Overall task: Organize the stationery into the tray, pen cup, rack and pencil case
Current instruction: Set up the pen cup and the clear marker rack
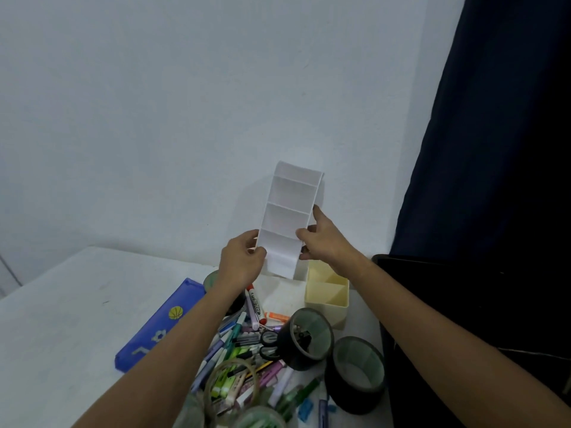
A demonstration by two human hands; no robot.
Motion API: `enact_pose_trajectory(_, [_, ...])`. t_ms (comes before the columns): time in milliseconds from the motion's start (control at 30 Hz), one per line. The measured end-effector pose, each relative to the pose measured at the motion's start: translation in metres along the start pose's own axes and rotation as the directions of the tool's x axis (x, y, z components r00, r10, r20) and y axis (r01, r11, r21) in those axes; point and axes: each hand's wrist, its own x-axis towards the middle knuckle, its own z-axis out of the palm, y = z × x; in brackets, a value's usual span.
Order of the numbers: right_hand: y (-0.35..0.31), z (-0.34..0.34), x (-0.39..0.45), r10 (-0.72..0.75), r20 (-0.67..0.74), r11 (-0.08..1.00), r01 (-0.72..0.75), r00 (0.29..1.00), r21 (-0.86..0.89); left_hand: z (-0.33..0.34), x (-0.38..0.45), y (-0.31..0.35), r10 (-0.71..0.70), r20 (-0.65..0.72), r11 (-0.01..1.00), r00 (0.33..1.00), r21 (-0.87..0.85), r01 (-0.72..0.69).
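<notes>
Left hand and right hand pinch the white rack between them, its long axis rising away above the surface.

Both arms are reaching forward and up, the left hand pinching with curled fingers at lower left while the right hand is gripping opposite, thumb raised.

Bare table fills the frame's lower left. At lower centre, pens, tape rolls and a yellow cup crowd the surface; a blue case borders them.
</notes>
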Motion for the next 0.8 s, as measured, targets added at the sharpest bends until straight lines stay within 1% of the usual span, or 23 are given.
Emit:
enact_pose_trajectory(100, [0.019, 0.011, 0.004, -0.089, -0.037, 0.991, 0.085, 0.995, -0.106, -0.001, 0.007, -0.001, -0.001, 0.088, 0.992, 0.996, 0.124, -0.01])
enact_pose_trajectory(167, [0.032, 0.019, 0.009, -0.12, -0.047, 0.976, 0.11, 0.992, -0.187, -0.002, 0.013, -0.001, -0.049, 0.177, 0.987, 0.983, 0.16, 0.021])
enact_pose_trajectory(267, [0.05, 0.031, 0.016, -0.092, -0.04, 0.961, 0.078, 0.995, -0.266, -0.003, 0.026, -0.007, -0.14, 0.327, 0.963, 0.935, 0.265, 0.051])
enact_pose_trajectory(333, [0.058, 0.037, 0.018, -0.074, -0.051, 0.96, 0.057, 0.996, -0.276, 0.0, 0.033, -0.016, -0.174, 0.375, 0.948, 0.91, 0.313, 0.053])
enact_pose_trajectory(467, [0.071, 0.044, 0.022, -0.058, -0.069, 0.953, 0.034, 0.996, -0.302, 0.011, 0.04, -0.037, -0.189, 0.388, 0.887, 0.902, 0.462, -0.012])
enact_pose_trajectory(533, [0.079, 0.045, 0.026, -0.061, -0.064, 0.941, 0.036, 0.996, -0.336, 0.017, 0.044, -0.048, -0.185, 0.397, 0.866, 0.899, 0.498, -0.041])
enact_pose_trajectory(600, [0.083, 0.047, 0.027, -0.052, -0.047, 0.936, 0.032, 0.998, -0.35, 0.019, 0.045, -0.055, -0.202, 0.392, 0.857, 0.898, 0.514, -0.031])
enact_pose_trajectory(700, [0.089, 0.053, 0.03, -0.016, -0.04, 0.933, 0.0, 0.999, -0.361, 0.023, 0.046, -0.066, -0.224, 0.341, 0.823, 0.913, 0.568, -0.01])
enact_pose_trajectory(800, [0.093, 0.06, 0.032, 0.007, -0.037, 0.934, -0.02, 0.999, -0.357, 0.026, 0.047, -0.073, -0.226, 0.245, 0.772, 0.943, 0.636, 0.02])
